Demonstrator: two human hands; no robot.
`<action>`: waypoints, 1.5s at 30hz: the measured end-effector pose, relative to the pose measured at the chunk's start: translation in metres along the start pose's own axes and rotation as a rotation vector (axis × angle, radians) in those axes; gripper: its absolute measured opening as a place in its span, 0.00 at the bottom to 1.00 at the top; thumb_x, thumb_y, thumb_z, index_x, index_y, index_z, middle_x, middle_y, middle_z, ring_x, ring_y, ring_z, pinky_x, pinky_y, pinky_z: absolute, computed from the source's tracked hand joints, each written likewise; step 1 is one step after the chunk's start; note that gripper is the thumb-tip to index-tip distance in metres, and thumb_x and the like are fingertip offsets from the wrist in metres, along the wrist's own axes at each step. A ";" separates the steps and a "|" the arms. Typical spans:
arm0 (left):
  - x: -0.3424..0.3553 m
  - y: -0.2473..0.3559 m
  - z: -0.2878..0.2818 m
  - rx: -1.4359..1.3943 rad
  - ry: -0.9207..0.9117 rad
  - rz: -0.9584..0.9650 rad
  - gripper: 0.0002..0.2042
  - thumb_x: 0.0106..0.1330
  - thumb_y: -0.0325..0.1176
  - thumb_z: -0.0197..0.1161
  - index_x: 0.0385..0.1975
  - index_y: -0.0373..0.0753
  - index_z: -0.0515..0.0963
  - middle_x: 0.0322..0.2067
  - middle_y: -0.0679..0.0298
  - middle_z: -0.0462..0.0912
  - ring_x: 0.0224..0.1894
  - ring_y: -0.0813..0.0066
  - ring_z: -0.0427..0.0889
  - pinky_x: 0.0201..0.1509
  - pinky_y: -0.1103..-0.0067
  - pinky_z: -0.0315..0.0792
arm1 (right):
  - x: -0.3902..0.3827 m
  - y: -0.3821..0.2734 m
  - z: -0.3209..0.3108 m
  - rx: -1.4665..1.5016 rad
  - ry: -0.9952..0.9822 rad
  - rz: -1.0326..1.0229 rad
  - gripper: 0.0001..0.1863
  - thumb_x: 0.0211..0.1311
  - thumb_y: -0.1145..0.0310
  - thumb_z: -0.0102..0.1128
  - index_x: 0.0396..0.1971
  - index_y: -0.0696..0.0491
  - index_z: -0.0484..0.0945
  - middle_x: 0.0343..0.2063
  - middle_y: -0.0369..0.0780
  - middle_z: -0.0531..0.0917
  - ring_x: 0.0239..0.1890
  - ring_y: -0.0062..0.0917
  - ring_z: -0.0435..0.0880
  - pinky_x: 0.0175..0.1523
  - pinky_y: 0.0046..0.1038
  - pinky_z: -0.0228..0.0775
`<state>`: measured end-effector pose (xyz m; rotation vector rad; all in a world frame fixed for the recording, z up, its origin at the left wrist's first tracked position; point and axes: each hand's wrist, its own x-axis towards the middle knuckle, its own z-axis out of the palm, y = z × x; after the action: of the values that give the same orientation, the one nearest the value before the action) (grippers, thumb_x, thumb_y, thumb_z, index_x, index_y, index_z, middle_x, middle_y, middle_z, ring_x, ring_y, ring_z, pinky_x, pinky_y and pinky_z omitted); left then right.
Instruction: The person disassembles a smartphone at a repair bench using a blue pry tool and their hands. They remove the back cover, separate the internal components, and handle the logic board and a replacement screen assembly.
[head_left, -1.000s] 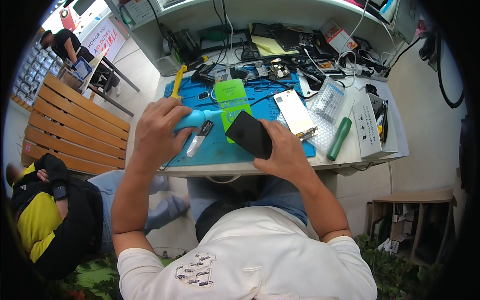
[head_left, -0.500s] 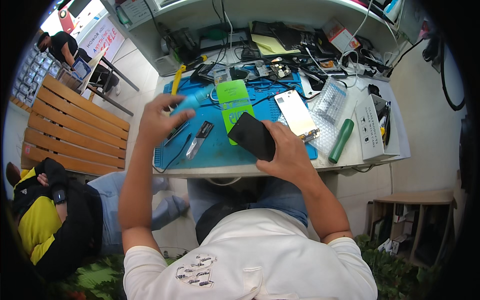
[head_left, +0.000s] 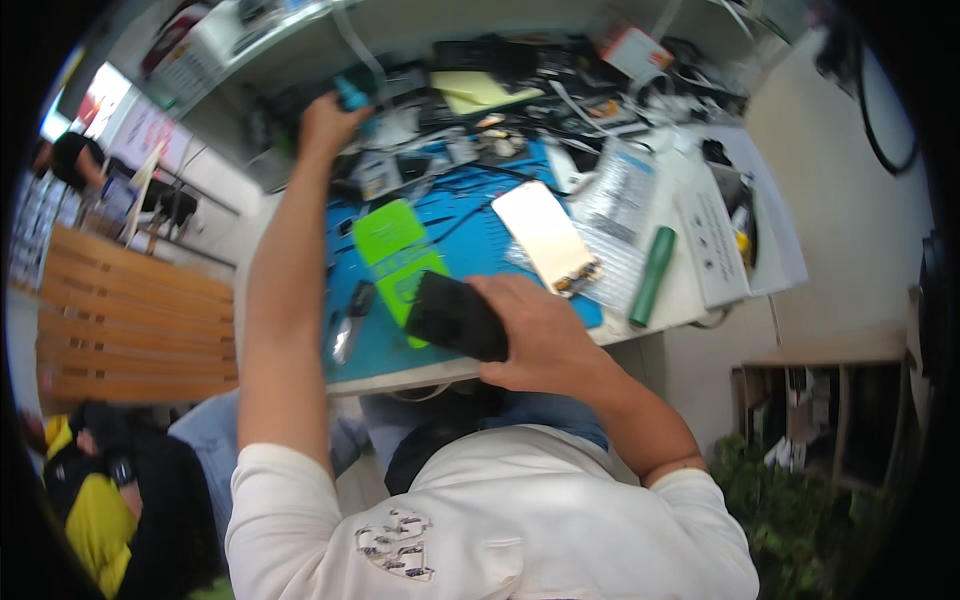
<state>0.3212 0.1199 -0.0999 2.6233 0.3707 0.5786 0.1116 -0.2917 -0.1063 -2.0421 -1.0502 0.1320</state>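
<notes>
My left hand is stretched to the back left of the bench, closed on a light blue object, blurred. My right hand grips a black phone over a green card on the blue mat. Beside the phone's left end lies a small tool or packet, black and silver, too blurred to name. To the right lie a white screen panel, bubble wrap and a green-handled tool.
Cluttered cables and parts cover the bench back. A white box stands at right. A wooden slatted bench is at left, a seated person below it, another person farther back. A wooden cabinet is lower right.
My left hand has moved forward to the back of the bench with the blue object. The view has shifted and blurred. My right hand still holds the phone.
</notes>
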 end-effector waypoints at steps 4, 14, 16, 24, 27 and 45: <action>-0.004 -0.021 0.005 0.081 -0.010 0.052 0.26 0.55 0.54 0.77 0.43 0.35 0.88 0.39 0.43 0.90 0.46 0.45 0.91 0.51 0.59 0.81 | 0.000 0.008 0.002 0.017 0.035 -0.025 0.44 0.43 0.65 0.77 0.64 0.61 0.72 0.54 0.51 0.81 0.59 0.47 0.81 0.60 0.41 0.79; -0.054 0.006 -0.051 0.080 0.104 0.085 0.31 0.63 0.54 0.77 0.56 0.32 0.85 0.41 0.51 0.91 0.43 0.65 0.91 0.50 0.71 0.80 | 0.003 0.007 0.008 0.014 0.001 -0.031 0.45 0.42 0.65 0.78 0.65 0.60 0.71 0.54 0.50 0.80 0.59 0.47 0.80 0.60 0.42 0.78; -0.082 0.018 -0.077 -0.049 0.075 0.142 0.27 0.68 0.50 0.76 0.56 0.32 0.85 0.39 0.57 0.91 0.41 0.74 0.88 0.49 0.76 0.79 | 0.002 0.010 0.007 0.002 -0.014 -0.043 0.46 0.42 0.65 0.78 0.65 0.60 0.71 0.55 0.50 0.79 0.59 0.47 0.80 0.59 0.42 0.78; -0.222 0.106 -0.141 -0.062 -0.349 0.580 0.34 0.49 0.40 0.84 0.57 0.35 0.82 0.54 0.54 0.85 0.61 0.56 0.82 0.69 0.64 0.72 | 0.019 0.004 0.003 -0.083 -0.033 -0.156 0.37 0.42 0.70 0.76 0.56 0.64 0.76 0.49 0.48 0.80 0.58 0.44 0.78 0.54 0.41 0.80; -0.259 0.143 -0.135 0.066 -0.465 0.718 0.41 0.37 0.40 0.89 0.57 0.36 0.81 0.55 0.54 0.83 0.64 0.51 0.79 0.72 0.61 0.69 | 0.025 -0.002 0.007 -0.108 -0.075 -0.154 0.35 0.43 0.70 0.76 0.55 0.65 0.77 0.49 0.50 0.79 0.58 0.44 0.77 0.57 0.40 0.79; -0.275 0.158 -0.128 0.060 -0.361 0.598 0.38 0.29 0.31 0.85 0.49 0.39 0.77 0.43 0.58 0.82 0.49 0.54 0.81 0.58 0.64 0.74 | -0.094 0.033 -0.068 -0.034 1.051 -0.156 0.67 0.54 0.52 0.83 0.81 0.60 0.41 0.80 0.61 0.46 0.81 0.53 0.52 0.83 0.47 0.42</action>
<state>0.0481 -0.0674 -0.0145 2.8098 -0.5297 0.2530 0.1009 -0.4118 -0.1086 -1.6574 -0.5104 -0.9415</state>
